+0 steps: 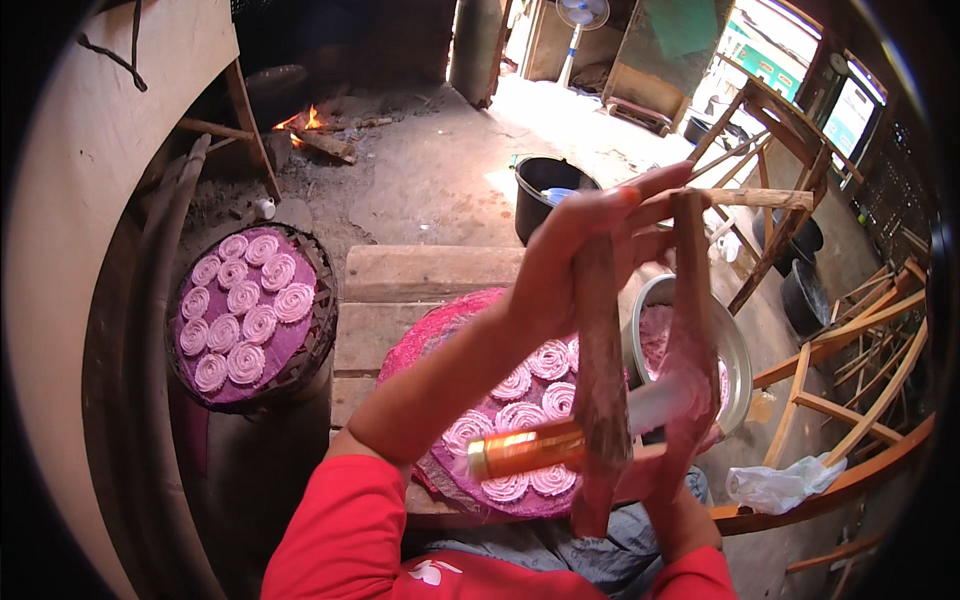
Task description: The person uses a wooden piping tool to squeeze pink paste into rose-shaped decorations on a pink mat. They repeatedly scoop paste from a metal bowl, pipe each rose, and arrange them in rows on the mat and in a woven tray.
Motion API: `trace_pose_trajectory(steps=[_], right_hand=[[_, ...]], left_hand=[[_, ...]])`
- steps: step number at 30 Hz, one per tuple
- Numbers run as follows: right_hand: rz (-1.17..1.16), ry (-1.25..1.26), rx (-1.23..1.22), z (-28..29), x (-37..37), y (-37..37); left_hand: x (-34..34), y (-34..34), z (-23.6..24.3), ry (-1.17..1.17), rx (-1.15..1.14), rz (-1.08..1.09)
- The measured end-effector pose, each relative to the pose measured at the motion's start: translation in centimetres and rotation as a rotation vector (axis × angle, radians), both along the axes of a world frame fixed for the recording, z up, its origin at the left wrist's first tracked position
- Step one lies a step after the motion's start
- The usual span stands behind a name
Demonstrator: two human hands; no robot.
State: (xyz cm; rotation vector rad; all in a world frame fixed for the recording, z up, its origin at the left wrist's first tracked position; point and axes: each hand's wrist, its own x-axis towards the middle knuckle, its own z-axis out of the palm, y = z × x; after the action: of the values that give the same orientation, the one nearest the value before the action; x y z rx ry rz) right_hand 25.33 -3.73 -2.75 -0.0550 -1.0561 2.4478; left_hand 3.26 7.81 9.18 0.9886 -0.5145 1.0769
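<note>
Both my hands hold a wooden hand press, tilted above a round tray. Its two wooden bars [602,350] have a copper-coloured cylinder [530,448] through one and a pale plunger [660,402] between them. My left hand [560,260] grips the upper end, fingers reaching across the bars. At the lower end my right hand [678,450], partly hidden and blurred, is closed round the bars. Pink noodle swirls [520,416] cover the pink cloth-lined tray [415,350] beneath. Beside it, a metal pot [742,370] holds pink dough, partly hidden behind the press.
A second round tray [310,330] of pink swirls stands at left. The near tray rests on a wooden bench [430,270]. Farther off are a black bucket [535,200] and a wood fire [310,122]. Wooden frames [850,350] and a plastic bag [785,485] lie right.
</note>
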Motion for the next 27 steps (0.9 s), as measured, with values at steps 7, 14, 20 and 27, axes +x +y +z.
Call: trace_pose_trajectory(steps=[7,14,20,27], right_hand=[[0.025,-0.394,0.020,2.5,0.3,9.6],[-0.011,-0.795,-0.082,1.8,-3.2,16.1],[-0.062,-1.002,0.163,5.7,-4.8,15.4],[-0.195,-1.074,0.286,7.4,-5.4,14.4]], left_hand=[[-4.3,14.0,-7.2,0.093,-0.181,-0.034],[-7.6,16.7,-18.5,-0.319,-0.378,-0.067],[-8.9,16.6,-16.4,-0.426,-0.351,0.078],[-10.0,15.6,-13.6,-0.417,-0.410,0.154]])
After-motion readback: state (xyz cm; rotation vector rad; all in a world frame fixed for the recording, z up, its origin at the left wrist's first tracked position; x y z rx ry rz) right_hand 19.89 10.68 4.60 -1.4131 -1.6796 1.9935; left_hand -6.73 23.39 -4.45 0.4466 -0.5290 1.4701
